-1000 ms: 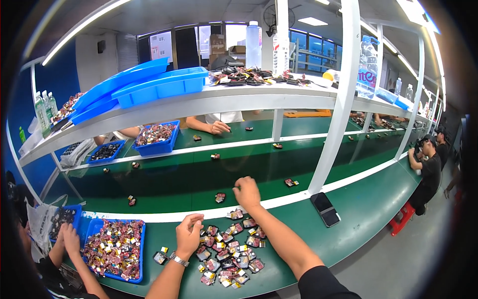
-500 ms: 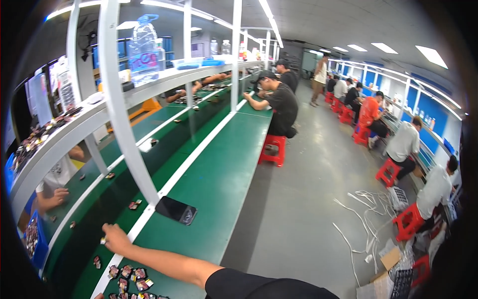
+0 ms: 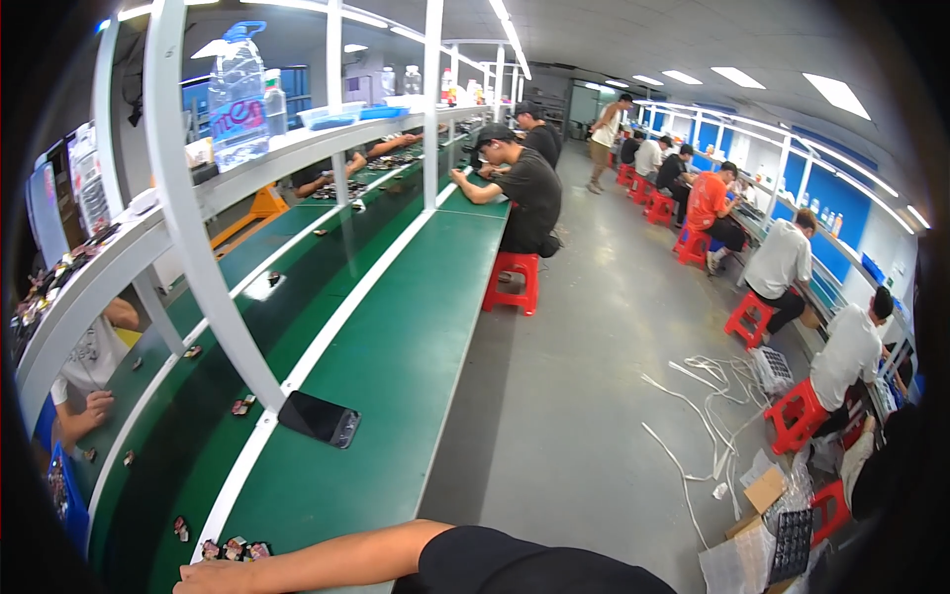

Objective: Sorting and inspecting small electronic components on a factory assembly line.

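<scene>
Several small parts (image 3: 236, 548) lie on the green bench (image 3: 396, 376) at the picture's lower left edge, just beside the right hand (image 3: 198, 579). That hand lies low on the bench, mostly cut off by the rim, so whether its fingers are spread or pinching cannot be told. The left hand is out of view. A dark phone (image 3: 319, 419) lies farther up the bench, near a white post (image 3: 213, 247). More parts (image 3: 240, 405) dot the belt (image 3: 188, 416).
</scene>
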`<action>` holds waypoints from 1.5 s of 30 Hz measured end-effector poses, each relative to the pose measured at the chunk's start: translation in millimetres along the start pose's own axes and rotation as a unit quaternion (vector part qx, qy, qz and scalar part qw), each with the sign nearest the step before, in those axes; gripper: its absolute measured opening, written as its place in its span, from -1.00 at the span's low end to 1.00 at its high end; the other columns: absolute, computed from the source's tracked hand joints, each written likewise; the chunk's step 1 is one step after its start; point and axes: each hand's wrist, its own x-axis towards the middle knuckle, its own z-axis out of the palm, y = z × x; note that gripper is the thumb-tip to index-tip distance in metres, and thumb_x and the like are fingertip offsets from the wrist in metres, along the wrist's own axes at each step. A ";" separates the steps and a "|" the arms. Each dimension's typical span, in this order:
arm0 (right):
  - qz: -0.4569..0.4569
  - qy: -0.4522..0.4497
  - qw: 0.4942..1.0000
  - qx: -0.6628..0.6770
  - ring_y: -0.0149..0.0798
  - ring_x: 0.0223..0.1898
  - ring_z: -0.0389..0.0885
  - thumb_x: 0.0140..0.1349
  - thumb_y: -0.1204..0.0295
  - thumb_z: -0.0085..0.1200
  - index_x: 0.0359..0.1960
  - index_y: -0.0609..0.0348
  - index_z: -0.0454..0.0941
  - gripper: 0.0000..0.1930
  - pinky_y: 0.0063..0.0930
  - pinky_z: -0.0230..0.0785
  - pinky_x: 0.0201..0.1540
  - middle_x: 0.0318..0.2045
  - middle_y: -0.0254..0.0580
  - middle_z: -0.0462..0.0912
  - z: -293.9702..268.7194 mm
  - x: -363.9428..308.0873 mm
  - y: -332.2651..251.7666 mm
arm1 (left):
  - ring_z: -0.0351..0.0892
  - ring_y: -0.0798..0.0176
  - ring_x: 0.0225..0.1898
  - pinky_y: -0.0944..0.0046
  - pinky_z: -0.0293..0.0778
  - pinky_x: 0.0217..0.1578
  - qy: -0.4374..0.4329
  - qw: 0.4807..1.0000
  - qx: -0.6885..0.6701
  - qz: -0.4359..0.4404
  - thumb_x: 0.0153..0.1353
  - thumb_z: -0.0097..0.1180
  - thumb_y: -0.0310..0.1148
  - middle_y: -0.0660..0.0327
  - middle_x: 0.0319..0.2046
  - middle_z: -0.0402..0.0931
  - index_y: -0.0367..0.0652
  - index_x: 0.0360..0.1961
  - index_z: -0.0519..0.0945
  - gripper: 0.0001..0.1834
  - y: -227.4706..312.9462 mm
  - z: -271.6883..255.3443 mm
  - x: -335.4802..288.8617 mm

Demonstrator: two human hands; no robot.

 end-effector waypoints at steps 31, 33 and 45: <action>0.050 0.063 0.982 -0.169 -0.12 -0.13 0.60 0.06 0.48 0.28 -0.15 0.13 0.63 -0.72 -0.26 0.48 -0.06 -0.18 -0.21 0.62 9.3 -8.2 -19.4 | 0.57 0.27 0.04 0.27 0.62 0.06 -0.023 0.970 -0.242 0.014 0.35 -0.06 -0.67 0.08 0.06 0.50 -0.30 0.14 0.38 -0.66 -35.4 -0.1 10.1; 0.033 0.051 0.984 -0.167 -0.11 -0.12 0.60 0.05 0.49 0.27 -0.15 0.13 0.63 -0.71 -0.26 0.48 -0.06 -0.16 -0.20 0.61 2.4 -8.2 -19.2 | 0.57 0.28 0.04 0.27 0.62 0.06 -0.019 0.970 -0.244 0.013 0.35 -0.06 -0.67 0.08 0.05 0.50 -0.31 0.14 0.38 -0.65 -33.2 0.9 10.3; -0.007 -0.058 0.992 -0.114 -0.07 0.06 0.50 0.06 0.46 0.27 -0.23 0.05 0.64 -0.79 -0.21 0.39 0.08 -0.01 -0.20 0.54 -14.9 -6.5 -8.5 | 0.56 0.26 0.06 0.21 0.62 0.07 -0.045 0.977 -0.209 0.010 0.33 -0.03 -0.67 0.09 0.07 0.48 -0.26 0.16 0.37 -0.62 -46.5 0.4 13.9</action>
